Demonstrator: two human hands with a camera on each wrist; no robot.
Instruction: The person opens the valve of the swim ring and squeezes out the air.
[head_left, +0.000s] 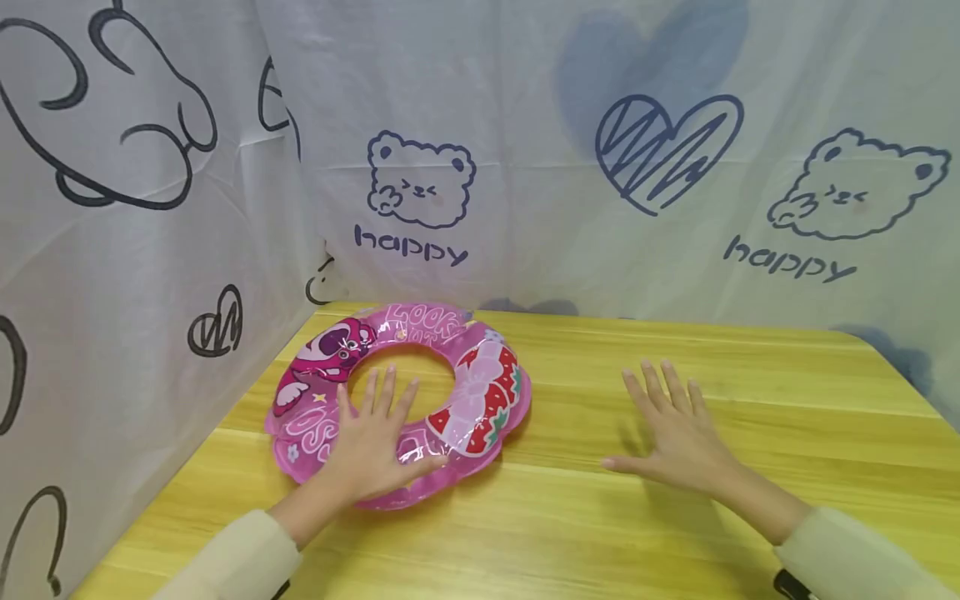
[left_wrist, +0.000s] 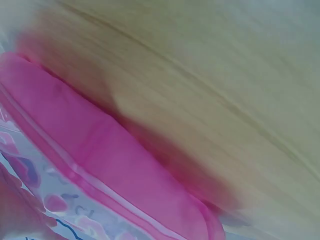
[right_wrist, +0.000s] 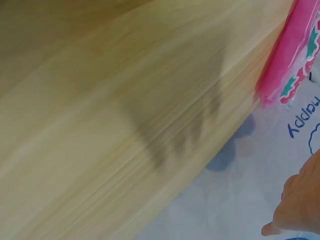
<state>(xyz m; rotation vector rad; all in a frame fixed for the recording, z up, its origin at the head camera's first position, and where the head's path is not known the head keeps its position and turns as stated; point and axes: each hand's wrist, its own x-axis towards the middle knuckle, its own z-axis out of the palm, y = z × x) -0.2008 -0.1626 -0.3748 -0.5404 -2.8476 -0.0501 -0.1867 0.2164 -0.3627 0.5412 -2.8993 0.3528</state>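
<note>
A pink inflatable swim ring [head_left: 480, 400], printed with strawberries, a bow and a cartoon bear, lies flat on the left part of the table. Over its near left side is my left hand [head_left: 371, 450], fingers straight and spread, overlapping the ring in the head view. The left wrist view shows the ring's pink outer side [left_wrist: 100, 145] close up, with part of the hand [left_wrist: 17, 210] at the lower left. To the right of the ring, my right hand [head_left: 678, 442] is spread above the wood with nothing in it. Its shadow falls on the tabletop in the right wrist view.
The yellow wood-grain table [head_left: 585, 517] has a rounded far right corner. Behind it hangs a white cloth [head_left: 525, 225] with bears, hearts and "happy" printed on it. Another stretch of printed cloth [head_left: 247, 200] runs along the left side.
</note>
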